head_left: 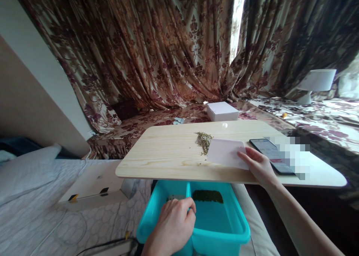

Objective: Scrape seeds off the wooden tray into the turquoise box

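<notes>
My right hand (259, 166) pinches the right edge of a white card (226, 151), thumb on top. The card lies tilted low over the wooden tabletop (159, 147), its left edge against a small pile of greenish dried bits (204, 142). My left hand (176, 226) hangs over the turquoise divided bin (244, 226), fingers curled in near its middle wall; what they hold, if anything, is hidden. In the bin's right compartment lies a dark green layer of bits (208, 196). A paler heap (176, 198) in the left compartment is partly hidden by my left hand.
A phone (272, 157) lies on the tabletop right of the card, partly blurred out. Behind the table stands a white box (222, 111). A larger white case (95, 185) and a cable lie on the bed at left. A lamp (316, 82) stands far right.
</notes>
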